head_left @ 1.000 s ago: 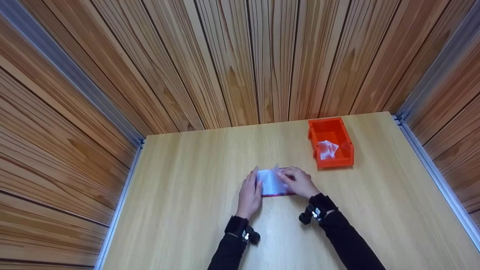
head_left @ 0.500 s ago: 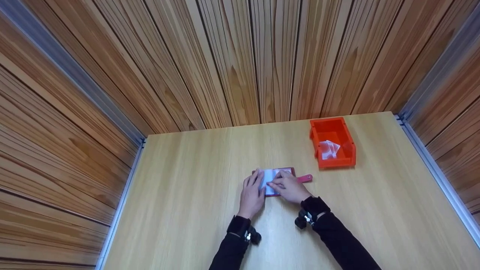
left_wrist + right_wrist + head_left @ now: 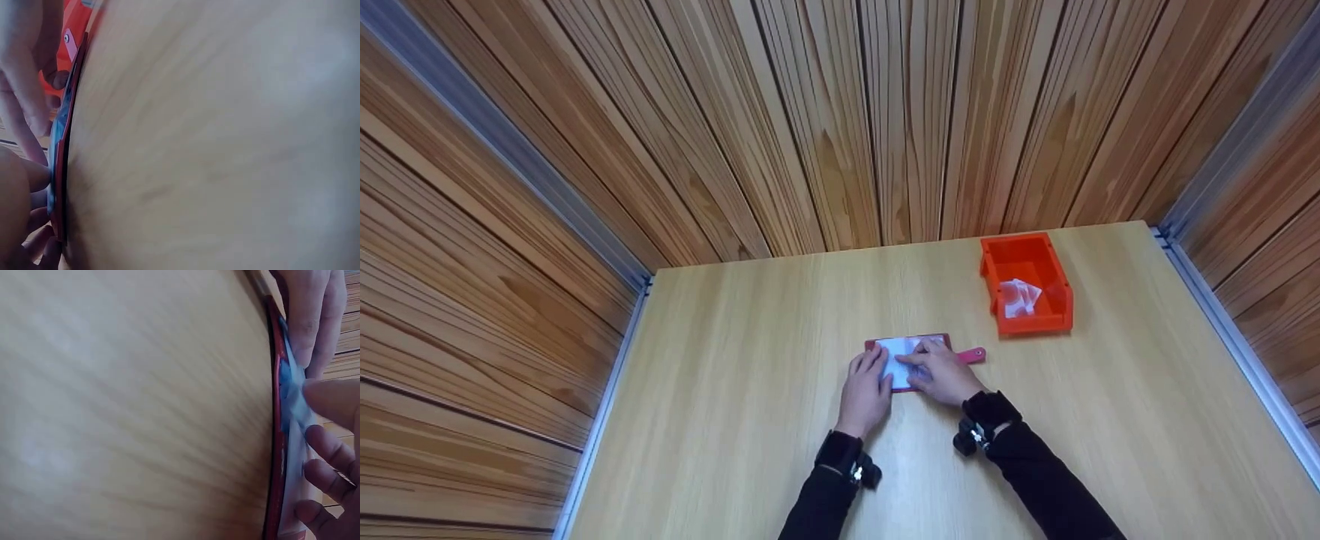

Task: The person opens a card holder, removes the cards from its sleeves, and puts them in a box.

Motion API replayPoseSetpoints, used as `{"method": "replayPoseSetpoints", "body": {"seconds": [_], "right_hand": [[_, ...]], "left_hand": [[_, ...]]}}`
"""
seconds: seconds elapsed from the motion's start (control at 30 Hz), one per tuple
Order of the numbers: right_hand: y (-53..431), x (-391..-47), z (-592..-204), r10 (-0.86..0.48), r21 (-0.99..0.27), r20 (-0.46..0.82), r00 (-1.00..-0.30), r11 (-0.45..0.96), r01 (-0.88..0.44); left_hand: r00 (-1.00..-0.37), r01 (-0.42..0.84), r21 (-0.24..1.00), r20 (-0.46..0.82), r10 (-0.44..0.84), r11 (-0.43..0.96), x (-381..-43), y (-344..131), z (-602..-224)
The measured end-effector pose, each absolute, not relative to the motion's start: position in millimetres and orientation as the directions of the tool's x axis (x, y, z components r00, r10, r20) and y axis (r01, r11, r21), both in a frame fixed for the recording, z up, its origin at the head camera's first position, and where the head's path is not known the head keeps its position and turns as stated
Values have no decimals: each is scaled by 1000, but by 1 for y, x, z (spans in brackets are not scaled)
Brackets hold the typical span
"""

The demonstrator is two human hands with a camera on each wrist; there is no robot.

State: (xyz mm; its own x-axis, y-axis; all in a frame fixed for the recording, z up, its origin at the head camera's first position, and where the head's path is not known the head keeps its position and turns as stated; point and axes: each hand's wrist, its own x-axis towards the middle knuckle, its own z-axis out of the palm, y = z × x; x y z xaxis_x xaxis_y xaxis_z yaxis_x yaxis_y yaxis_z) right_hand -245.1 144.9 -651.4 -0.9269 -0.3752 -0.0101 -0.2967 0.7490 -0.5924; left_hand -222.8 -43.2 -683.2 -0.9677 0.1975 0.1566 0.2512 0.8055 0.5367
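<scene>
A red card holder (image 3: 946, 339) with clear plastic sleeves (image 3: 894, 347) lies opened out on the table, its snap strap (image 3: 973, 355) sticking out to the right. My left hand (image 3: 864, 396) rests on the left side, fingertips on the sleeves and thumb at the near edge. Across the right side lies my right hand (image 3: 949, 376), its thumb and fingertips touching the sleeves near the middle. In the right wrist view, a bluish sleeve (image 3: 293, 396) bulges up under the right thumb, and the other fingertips touch a pale page (image 3: 293, 481). The right palm hides part of the holder.
Beyond the right hand stands an orange-red bin (image 3: 1035, 325) with several small pinkish-white cards (image 3: 1020, 298) inside. Wood-plank walls (image 3: 840, 150) and metal rails (image 3: 611, 390) bound the light wooden table (image 3: 735, 360).
My right hand has moved left from the holder's right edge to its middle, bringing the sleeve over with it and uncovering the strap. The left hand has slid slightly right.
</scene>
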Motion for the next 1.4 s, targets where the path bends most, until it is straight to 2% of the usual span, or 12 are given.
{"method": "replayPoseSetpoints", "body": {"seconds": [0.3,0.53,0.77,1.0,1.17,1.27,1.4], "right_hand": [[171,-250,-655,-317,-532,-15,-948,806,-260],[200,-255,-655,-329,-512,-1,-944,811,-282],[212,-256,-660,-326,-556,-18,-945,789,-262],[213,-258,-660,-298,-570,-63,-953,794,-210],[215,-260,-660,-278,-588,-78,-957,788,-181],[215,-260,-661,-282,-599,-81,-956,780,-179],[214,-259,-662,-287,-609,-83,-954,773,-180]], "left_hand": [[-971,240,550,131,201,800,-221,-44,-680],[-979,199,548,78,188,812,-222,-44,-678],[-972,234,544,135,192,806,-221,-44,-680],[-977,212,526,131,168,823,-223,-37,-674],[-953,288,490,233,195,823,-229,-23,-665],[-959,281,571,208,195,771,-232,-14,-660],[-989,119,719,24,147,685,-235,-3,-651]]}}
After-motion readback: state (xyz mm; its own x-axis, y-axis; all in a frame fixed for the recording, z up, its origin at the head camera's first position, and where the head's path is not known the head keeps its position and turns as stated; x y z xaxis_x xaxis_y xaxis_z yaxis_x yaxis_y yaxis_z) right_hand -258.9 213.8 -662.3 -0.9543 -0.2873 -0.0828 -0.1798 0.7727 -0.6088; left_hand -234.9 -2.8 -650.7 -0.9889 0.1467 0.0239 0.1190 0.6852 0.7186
